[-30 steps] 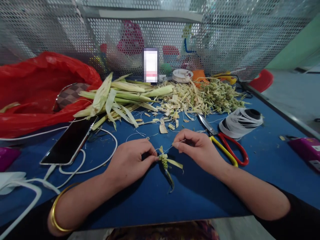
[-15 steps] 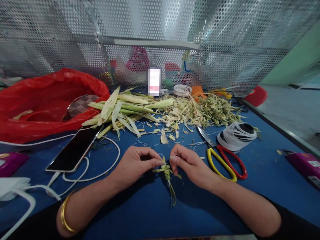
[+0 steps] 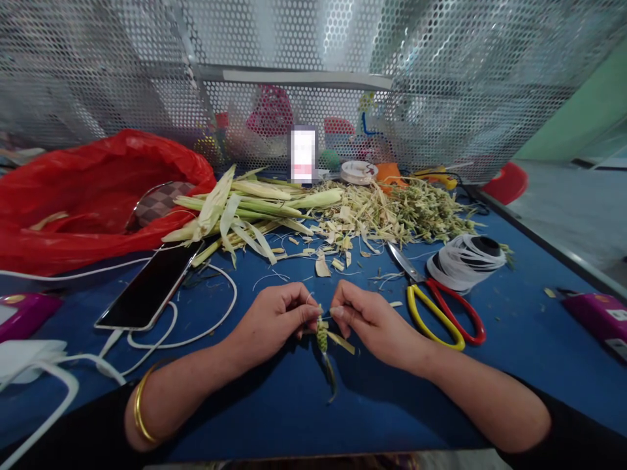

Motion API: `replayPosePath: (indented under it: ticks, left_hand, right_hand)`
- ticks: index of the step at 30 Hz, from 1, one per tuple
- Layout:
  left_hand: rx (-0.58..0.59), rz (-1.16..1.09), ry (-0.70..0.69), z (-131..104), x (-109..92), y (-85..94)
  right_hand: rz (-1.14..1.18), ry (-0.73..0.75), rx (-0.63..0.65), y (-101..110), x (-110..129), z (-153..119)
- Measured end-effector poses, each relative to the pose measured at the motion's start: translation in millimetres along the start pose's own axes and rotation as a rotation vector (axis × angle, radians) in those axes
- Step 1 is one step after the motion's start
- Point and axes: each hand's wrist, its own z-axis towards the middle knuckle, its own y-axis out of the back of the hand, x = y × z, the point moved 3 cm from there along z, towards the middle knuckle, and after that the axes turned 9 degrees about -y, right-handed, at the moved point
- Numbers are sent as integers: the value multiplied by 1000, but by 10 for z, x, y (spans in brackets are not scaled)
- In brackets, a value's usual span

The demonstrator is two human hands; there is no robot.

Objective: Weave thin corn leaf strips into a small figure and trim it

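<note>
Between my hands hangs a small braided green figure of plant strips (image 3: 322, 337), with a pale strip jutting right and a thin tail below. My left hand (image 3: 283, 321) is closed in a pinch at its top, where a fine white thread shows. Part of the figure's upper end is hidden by those fingers. Just right of it, my right hand (image 3: 372, 323) pinches the same thread, thumb against forefinger. Scissors (image 3: 435, 312) with one yellow and one red handle lie beyond my right hand, beside a spool of white thread (image 3: 464, 262).
Corn husks (image 3: 259, 201) and a heap of dried plant scraps (image 3: 362, 212) spread along the back. At left lie a red plastic bag (image 3: 98, 189), a phone (image 3: 149, 287) and white cables. A perforated metal screen (image 3: 294, 52) closes off the blue table's (image 3: 274, 418) far side.
My hands have drawn slightly closer around the top of the figure. The figure has turned, so its left strip no longer shows and its right strip points downward. The view has shifted a little.
</note>
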Motion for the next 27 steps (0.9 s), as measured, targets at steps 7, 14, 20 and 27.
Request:
replayPosePath:
  ticks: [7,14,20,27]
  left_hand:
    - [-14,25,45,13,-27,-4]
    - [-72,-67,157,36,-2,-7]
    - [-19,-78,125,28,49,-52]
    - [10,-17,78,27,-30,-56]
  right_hand:
    - [115,1,-8,-10,-11,29]
    - [286,99,-113,29,57,49]
    - [392,33,-67,-77,77,64]
    - [308,71,-159,52,28,70]
